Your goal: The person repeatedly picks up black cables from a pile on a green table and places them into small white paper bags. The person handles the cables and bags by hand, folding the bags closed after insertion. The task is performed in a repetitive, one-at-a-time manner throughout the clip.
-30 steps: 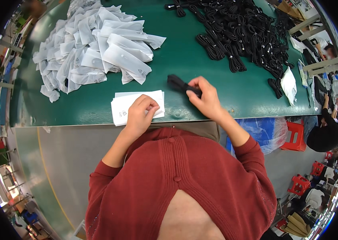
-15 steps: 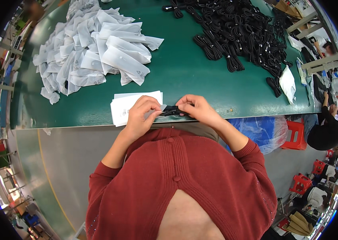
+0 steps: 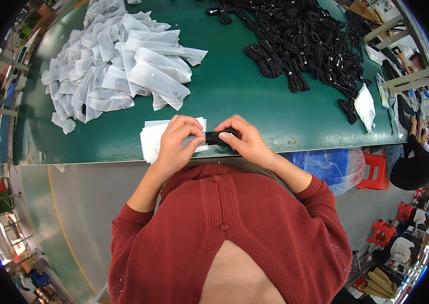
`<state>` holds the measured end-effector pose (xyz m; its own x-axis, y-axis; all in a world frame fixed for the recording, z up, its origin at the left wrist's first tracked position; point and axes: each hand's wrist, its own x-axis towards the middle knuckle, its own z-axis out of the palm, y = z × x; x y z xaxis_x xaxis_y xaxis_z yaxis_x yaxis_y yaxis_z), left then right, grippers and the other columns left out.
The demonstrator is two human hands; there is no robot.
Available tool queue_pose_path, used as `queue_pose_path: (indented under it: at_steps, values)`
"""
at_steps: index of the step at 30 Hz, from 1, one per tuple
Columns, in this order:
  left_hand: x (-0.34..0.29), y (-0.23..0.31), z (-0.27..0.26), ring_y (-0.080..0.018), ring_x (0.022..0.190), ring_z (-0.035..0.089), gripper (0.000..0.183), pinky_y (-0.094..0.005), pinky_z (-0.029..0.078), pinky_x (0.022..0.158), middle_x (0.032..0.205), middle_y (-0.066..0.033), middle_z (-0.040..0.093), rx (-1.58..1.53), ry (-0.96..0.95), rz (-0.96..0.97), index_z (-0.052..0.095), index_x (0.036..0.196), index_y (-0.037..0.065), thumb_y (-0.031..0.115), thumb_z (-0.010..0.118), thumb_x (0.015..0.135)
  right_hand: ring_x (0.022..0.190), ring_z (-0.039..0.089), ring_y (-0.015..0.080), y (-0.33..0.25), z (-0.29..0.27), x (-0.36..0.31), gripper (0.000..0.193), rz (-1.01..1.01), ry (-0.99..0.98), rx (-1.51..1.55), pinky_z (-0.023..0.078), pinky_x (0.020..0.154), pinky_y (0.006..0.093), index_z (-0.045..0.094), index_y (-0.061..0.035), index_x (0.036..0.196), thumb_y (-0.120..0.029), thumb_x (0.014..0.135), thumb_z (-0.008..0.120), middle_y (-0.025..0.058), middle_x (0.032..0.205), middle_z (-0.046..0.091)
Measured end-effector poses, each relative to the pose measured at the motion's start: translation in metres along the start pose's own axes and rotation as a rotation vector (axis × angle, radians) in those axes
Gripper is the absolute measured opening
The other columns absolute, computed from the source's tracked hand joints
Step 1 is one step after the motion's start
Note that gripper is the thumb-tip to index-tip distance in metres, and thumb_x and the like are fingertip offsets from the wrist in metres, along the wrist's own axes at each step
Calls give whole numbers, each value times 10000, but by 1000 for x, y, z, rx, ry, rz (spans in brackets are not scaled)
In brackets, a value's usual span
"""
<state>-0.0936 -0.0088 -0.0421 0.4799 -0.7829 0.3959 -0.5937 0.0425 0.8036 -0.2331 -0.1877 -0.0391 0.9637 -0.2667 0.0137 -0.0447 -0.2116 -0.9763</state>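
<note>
Red stools [image 3: 376, 162] stand on grey floor [image 3: 87, 202] (yellow-lined at left).

The glossy worktop [image 3: 270, 114] is deep green, setting off a heap of filled, milky-white translucent plastic bags [image 3: 108, 66] with small dark printed marks, a tangled pile of plain black coiled cables [image 3: 321, 61], and a stack of flat white plastic bags [image 3: 150, 144]. The bundled cable coil [image 3: 215, 138] between the hands is solid black, while the ribbed knit cardigan [image 3: 169, 233] is rust red with matching red round buttons [image 3: 223, 226]. Below, the grey floor [image 3: 93, 202] carries a thin yellow line, and the plastic stool [image 3: 373, 172] is bright red.
</note>
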Motion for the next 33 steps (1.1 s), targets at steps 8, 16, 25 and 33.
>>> queue_pose_path:
  at_steps: [8, 16, 25, 33]
  values:
    - [-15, -22, -1, -113, 908, 551, 101, -263, 447, 747, 1026, -80, 612, -209, 132, -237, 635, 880, 21, -18, 695, 809, 812, 579, 215, 10, 7, 6, 173, -307, 157, -281, 486, 673, 310, 683, -42, 1045, -24, 873, 679, 97, 979, 553]
    - [-32, -19, -23, -279, 891, 596, 197, -355, 494, 754, 966, -109, 599, 254, 68, -2, 663, 945, 22, 8, 739, 764, 796, 592, 267, 16, -1, 7, 220, -196, 111, -377, 485, 680, 359, 626, -19, 1033, -117, 859, 718, 121, 951, 575]
    - [-25, -26, -15, -244, 726, 609, 109, -335, 499, 634, 856, -102, 604, 382, -44, -53, 634, 899, 2, -5, 693, 808, 754, 569, 241, 9, 1, 1, 182, -135, 200, -292, 459, 665, 347, 614, 6, 1013, -130, 907, 671, 116, 895, 574]
    - [-23, -22, -7, -114, 683, 520, 43, -248, 438, 632, 820, -37, 587, 0, 31, -338, 607, 899, -5, -12, 644, 880, 727, 555, 222, 5, 7, -7, 176, -296, 243, -302, 450, 628, 323, 623, 10, 1002, -82, 872, 697, 105, 881, 557]
